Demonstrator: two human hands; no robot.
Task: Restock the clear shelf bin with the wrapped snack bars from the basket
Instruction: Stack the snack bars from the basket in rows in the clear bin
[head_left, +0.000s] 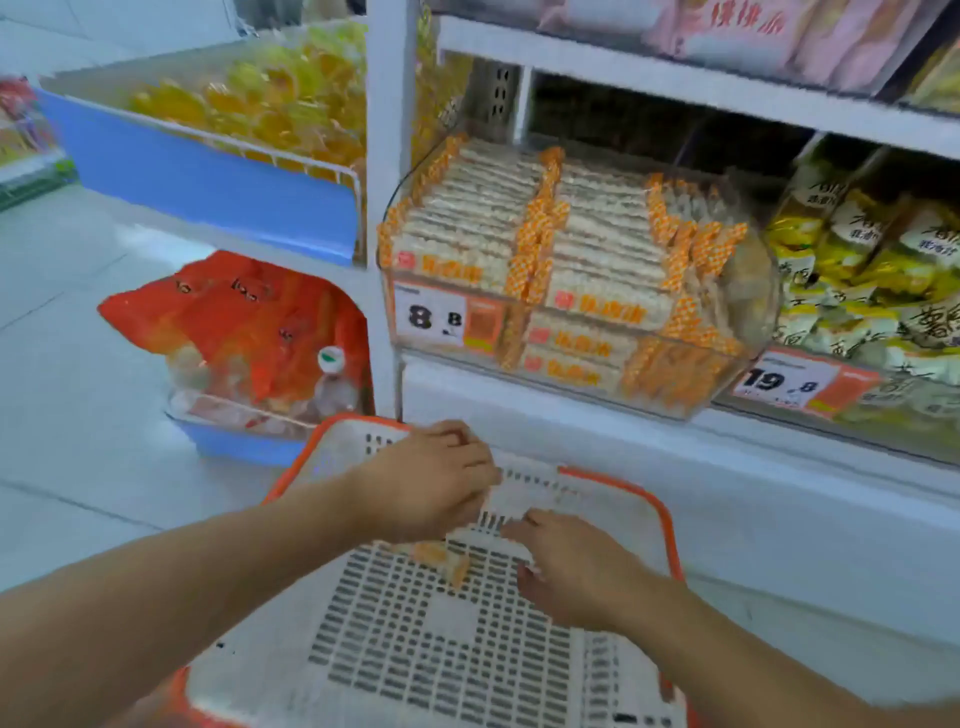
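At 10 o'clock, a blue-fronted wire bin (208, 171) of yellow-wrapped sweets. Lower, toward 9 o'clock, a red packet heap (244, 322) in a clear tub on the pale floor (62, 364), a white-capped bottle (331, 364) at its right edge. At 6 o'clock, the white perforated basket (447, 639) with an orange rim, pulled up just beside the white shelf base (727, 499). Left hand (431, 480) reaching down into the basket's far end, fingers curled; what they close on, too blurred to tell. Just below it, an orange-ended snack bar (441, 558) lying on the basket floor, partly hidden. Right hand (576, 566) at 5 o'clock, fingers bent against the basket floor, touching a pale wrapper edge; grip unclear. Above, from 12 to 1 o'clock, the clear shelf bin (748, 291), already packed with rows of pale bars with orange checked ends (602, 244), a price tag reading 8.8 (431, 317) on its front. At 3 o'clock, a neighbouring bin of yellow-and-white packets (872, 270) with a tag reading 19.8 (779, 384). Pink packets (753, 31) on the shelf overhead.
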